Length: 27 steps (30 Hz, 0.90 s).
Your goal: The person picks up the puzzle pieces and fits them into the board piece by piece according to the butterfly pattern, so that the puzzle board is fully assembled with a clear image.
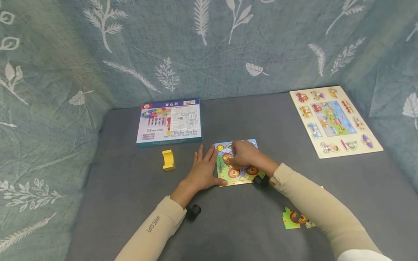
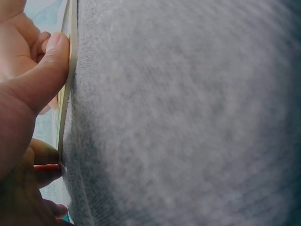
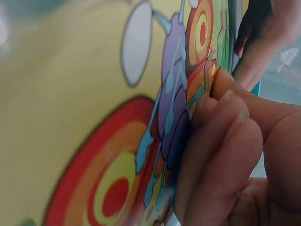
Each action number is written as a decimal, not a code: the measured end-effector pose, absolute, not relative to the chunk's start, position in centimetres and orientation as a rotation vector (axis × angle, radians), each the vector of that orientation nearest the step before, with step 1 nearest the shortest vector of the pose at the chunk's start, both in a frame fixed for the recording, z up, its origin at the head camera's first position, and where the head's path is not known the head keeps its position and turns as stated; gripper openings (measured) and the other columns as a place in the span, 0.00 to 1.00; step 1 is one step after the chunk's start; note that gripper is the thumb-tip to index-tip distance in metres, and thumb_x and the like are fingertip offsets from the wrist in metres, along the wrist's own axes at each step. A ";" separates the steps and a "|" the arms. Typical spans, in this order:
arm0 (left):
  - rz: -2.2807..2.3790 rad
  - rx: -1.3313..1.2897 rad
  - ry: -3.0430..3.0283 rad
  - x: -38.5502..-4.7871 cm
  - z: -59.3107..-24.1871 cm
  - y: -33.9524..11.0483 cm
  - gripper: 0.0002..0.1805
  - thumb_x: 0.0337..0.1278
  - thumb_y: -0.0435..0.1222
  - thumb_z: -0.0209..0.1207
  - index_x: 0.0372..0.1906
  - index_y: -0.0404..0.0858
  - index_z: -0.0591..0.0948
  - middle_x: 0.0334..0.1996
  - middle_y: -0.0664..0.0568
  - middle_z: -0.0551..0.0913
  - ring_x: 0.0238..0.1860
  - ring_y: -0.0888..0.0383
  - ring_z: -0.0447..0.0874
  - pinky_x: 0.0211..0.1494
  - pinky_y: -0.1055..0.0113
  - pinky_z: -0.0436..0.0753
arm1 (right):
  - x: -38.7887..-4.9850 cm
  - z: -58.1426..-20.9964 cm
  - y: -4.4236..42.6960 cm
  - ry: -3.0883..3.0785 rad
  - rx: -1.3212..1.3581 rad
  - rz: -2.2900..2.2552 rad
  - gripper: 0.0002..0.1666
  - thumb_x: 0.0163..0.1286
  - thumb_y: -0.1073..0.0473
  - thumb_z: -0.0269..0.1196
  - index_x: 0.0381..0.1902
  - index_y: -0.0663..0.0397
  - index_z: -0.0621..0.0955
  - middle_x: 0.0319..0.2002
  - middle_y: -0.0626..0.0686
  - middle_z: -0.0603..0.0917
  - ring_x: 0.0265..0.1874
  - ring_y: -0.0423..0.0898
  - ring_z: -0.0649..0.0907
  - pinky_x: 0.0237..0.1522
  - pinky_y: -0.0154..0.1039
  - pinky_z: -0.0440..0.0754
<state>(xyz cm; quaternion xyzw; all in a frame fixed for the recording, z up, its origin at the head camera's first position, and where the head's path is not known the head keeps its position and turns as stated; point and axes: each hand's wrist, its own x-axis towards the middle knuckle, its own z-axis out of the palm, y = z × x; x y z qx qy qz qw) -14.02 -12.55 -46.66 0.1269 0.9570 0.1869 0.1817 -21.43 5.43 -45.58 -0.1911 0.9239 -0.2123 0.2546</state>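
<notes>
A colourful jigsaw board (image 1: 240, 181) with a butterfly picture lies on the dark grey table. My left hand (image 1: 202, 170) steadies its left side, fingers spread along the edge. In the left wrist view, the left thumb (image 2: 54, 61) rests on the board's rim (image 2: 72, 56). Over the upper middle of the picture, my right hand (image 1: 245, 154) pinches a puzzle piece (image 3: 212, 70) between thumb and curled fingers. The right wrist view shows this piece against the purple butterfly body (image 3: 174, 89); the fingers hide part of it.
Loose puzzle pieces (image 1: 291, 218) lie beneath the right forearm, partly covered by it. Left of the board stands a yellow curved block (image 1: 168, 160). Behind it is a beaded-toy box (image 1: 183, 127). A wooden vehicle puzzle board (image 1: 333, 145) lies at the back right, near the fabric wall.
</notes>
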 end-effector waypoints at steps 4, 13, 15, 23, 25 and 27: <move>0.538 0.367 2.703 -14.1 -46.6 -12.3 0.62 0.42 0.59 0.69 0.76 0.36 0.48 0.78 0.46 0.43 0.76 0.38 0.26 0.76 0.41 0.40 | -21.4 -46.0 6.4 2.483 -0.568 -0.679 0.18 0.61 0.47 0.67 0.28 0.53 0.73 0.16 0.47 0.74 0.15 0.41 0.72 0.19 0.33 0.68; 0.545 0.334 2.692 -14.0 -46.6 -12.4 0.63 0.41 0.58 0.70 0.76 0.35 0.48 0.78 0.46 0.41 0.76 0.39 0.25 0.76 0.42 0.37 | -18.8 -44.6 15.9 2.546 -0.883 -0.747 0.07 0.61 0.58 0.67 0.35 0.53 0.80 0.20 0.43 0.77 0.19 0.35 0.72 0.25 0.33 0.71; 0.538 0.334 2.691 -14.0 -46.6 -12.4 0.63 0.41 0.59 0.70 0.76 0.35 0.47 0.78 0.46 0.41 0.76 0.40 0.24 0.76 0.42 0.37 | -18.0 -44.2 19.0 2.546 -0.915 -0.706 0.09 0.59 0.59 0.69 0.36 0.54 0.81 0.22 0.42 0.78 0.22 0.34 0.73 0.28 0.35 0.73; 0.539 0.327 2.680 -14.2 -46.5 -12.5 0.64 0.42 0.58 0.70 0.76 0.35 0.46 0.78 0.46 0.40 0.76 0.40 0.24 0.76 0.42 0.36 | -12.9 -45.0 26.0 2.577 -0.948 -0.570 0.26 0.48 0.46 0.75 0.43 0.50 0.81 0.40 0.44 0.76 0.38 0.40 0.74 0.39 0.39 0.76; 0.535 0.329 2.676 -14.2 -46.6 -12.3 0.63 0.42 0.57 0.70 0.76 0.35 0.47 0.78 0.46 0.40 0.76 0.40 0.24 0.76 0.42 0.36 | -11.8 -45.6 26.2 2.644 -0.948 -0.549 0.27 0.46 0.47 0.77 0.42 0.51 0.80 0.40 0.45 0.74 0.39 0.42 0.73 0.39 0.40 0.75; 0.531 0.335 2.672 -14.2 -46.6 -12.2 0.63 0.41 0.58 0.70 0.76 0.35 0.47 0.78 0.46 0.40 0.76 0.40 0.24 0.76 0.42 0.36 | -11.0 -46.2 26.2 2.728 -0.931 -0.537 0.27 0.43 0.50 0.78 0.39 0.51 0.79 0.38 0.45 0.73 0.38 0.42 0.72 0.38 0.41 0.74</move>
